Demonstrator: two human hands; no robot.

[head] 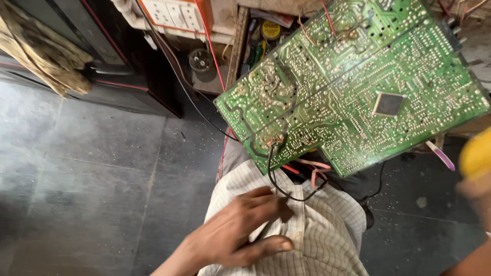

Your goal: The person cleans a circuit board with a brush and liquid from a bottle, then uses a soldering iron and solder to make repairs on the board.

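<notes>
Dark grey tiled floor (pixel 92 168) spreading left of the left hand (pixel 240 225), dusty, pale specks scattered, dark cabinet (pixel 117 61) standing up beyond it

Green circuit board (pixel 358 82), solder side up, tilted above lap

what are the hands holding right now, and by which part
The left hand holds nothing; it rests on the checked shirt. The right hand, at the frame edge, seems to grip a blurred yellow thing from below.

Pale checked shirt (pixel 317 230) with buttoned placket, worn untucked; bare left hand (pixel 240 230) at seven o'clock, no sleeve visible.
</notes>
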